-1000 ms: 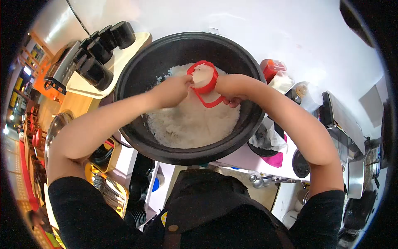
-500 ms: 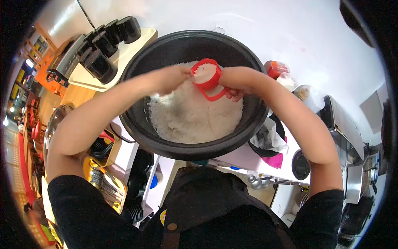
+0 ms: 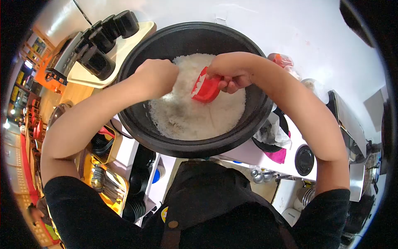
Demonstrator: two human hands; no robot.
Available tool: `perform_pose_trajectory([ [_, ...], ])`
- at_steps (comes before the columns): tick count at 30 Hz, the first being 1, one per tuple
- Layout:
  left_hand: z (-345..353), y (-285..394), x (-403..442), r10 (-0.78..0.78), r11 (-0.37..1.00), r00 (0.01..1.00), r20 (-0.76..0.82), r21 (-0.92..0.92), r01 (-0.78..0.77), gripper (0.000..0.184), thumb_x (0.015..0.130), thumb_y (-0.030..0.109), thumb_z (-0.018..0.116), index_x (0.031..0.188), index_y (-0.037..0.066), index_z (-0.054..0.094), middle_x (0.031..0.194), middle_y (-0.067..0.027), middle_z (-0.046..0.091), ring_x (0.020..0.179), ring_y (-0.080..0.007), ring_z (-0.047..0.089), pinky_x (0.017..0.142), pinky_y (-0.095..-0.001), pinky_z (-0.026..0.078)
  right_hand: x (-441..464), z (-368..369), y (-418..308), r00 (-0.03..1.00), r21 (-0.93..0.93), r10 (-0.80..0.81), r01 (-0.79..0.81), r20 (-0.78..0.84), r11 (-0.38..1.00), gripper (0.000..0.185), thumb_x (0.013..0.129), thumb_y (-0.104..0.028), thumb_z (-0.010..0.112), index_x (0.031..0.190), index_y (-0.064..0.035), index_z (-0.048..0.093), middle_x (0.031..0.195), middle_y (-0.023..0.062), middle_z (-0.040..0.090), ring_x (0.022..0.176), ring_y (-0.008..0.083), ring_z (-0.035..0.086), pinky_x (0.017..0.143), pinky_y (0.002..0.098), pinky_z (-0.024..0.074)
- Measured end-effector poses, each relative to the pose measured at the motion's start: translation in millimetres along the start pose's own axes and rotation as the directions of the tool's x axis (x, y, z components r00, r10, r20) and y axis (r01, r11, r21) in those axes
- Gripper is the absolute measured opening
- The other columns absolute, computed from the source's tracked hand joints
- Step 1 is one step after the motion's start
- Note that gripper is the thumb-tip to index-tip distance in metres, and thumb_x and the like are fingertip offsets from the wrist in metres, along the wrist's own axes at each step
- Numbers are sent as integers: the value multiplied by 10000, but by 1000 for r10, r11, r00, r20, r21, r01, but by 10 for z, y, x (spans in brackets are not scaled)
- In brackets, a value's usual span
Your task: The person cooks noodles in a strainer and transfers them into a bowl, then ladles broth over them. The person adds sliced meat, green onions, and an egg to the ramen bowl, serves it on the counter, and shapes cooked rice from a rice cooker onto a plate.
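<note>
A large black pot (image 3: 190, 148) holds white rice (image 3: 195, 120). My right hand (image 3: 230, 74) grips a red cup (image 3: 207, 89) by its handle, over the rice. The cup is tilted with its mouth toward the left, and white rice shows along its rim. My left hand (image 3: 159, 76) is above the left side of the pot, apart from the cup, with its fingers curled; what they hold, if anything, is hidden.
Several black mugs (image 3: 96, 62) stand on a cream tray (image 3: 76, 79) at the upper left. Cutlery (image 3: 110, 184) lies in a yellow tray at the lower left. Right of the pot are a plastic-lined black container (image 3: 271, 135) and a black lid (image 3: 304, 160).
The red cup has tipped over toward the left in my right hand. My left hand has let go of the cup's rim and moved left, its fingers now curled.
</note>
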State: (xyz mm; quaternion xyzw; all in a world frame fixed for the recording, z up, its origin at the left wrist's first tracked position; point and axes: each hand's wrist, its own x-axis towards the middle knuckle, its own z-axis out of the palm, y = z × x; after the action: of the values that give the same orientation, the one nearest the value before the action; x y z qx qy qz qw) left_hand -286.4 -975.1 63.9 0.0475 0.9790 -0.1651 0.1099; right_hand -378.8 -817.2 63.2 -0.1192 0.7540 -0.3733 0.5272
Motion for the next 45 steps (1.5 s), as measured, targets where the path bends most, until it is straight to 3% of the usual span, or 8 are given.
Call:
perform_pose_trajectory([
  [15,399,-782,368,25,979,758,-652,-137,-150,244,906,165,442,1106,83,555,686,-116,580,590,-226,616,477,-325,483,58,-190,369,973,275,-210,178,91,945,117,880,-69,413,989,-28,428,827,157,582,678,262,633,720,468,563],
  [20,357,-463,274,-43,332,970,240,-912,241,323,964,263,365,1259,187,471,564,54,327,396,-46,288,315,-230,254,135,-253,343,995,296,-81,58,65,953,96,867,-31,388,960,-45,406,870,184,574,723,295,636,704,472,563],
  [25,948,-154,493,33,652,919,-393,-688,-318,319,953,202,375,1138,26,565,864,-156,641,747,-250,627,698,-346,500,140,-142,282,996,205,-78,67,47,977,152,855,7,383,975,-84,363,911,192,543,716,307,636,664,445,570],
  [28,532,119,339,-82,638,979,-189,-764,-94,321,945,172,379,1115,-23,569,1089,-214,604,1036,-295,584,918,-346,418,193,-123,294,995,201,-79,67,52,977,166,855,20,377,974,-89,340,929,201,521,723,323,636,644,432,574],
  [32,958,14,600,43,607,901,-432,-705,-367,311,946,177,390,1149,25,570,869,-168,646,770,-260,637,727,-346,497,259,-71,294,997,244,-52,36,63,969,158,858,23,374,961,-85,320,935,218,511,735,338,638,632,433,576],
  [35,351,2,240,68,223,962,265,-944,244,300,956,204,397,1170,74,562,590,-10,481,441,-121,450,432,-266,399,188,-22,195,995,204,-43,24,90,979,144,858,13,395,965,-65,340,936,213,505,749,345,637,634,444,577],
  [39,-69,-394,-36,165,149,902,400,-914,378,300,972,258,393,1186,111,543,534,75,313,387,-36,258,352,-198,221,7,-204,98,981,99,-176,167,87,981,76,893,-51,378,952,-35,424,755,115,514,693,288,648,636,420,582],
  [45,-22,-447,-377,-196,531,883,-427,-803,-271,239,959,180,427,1086,56,586,678,14,550,593,-83,511,559,-215,413,-463,-366,26,845,47,-433,470,-315,882,269,930,-275,454,809,-38,499,441,-28,371,405,176,576,377,299,516],
])
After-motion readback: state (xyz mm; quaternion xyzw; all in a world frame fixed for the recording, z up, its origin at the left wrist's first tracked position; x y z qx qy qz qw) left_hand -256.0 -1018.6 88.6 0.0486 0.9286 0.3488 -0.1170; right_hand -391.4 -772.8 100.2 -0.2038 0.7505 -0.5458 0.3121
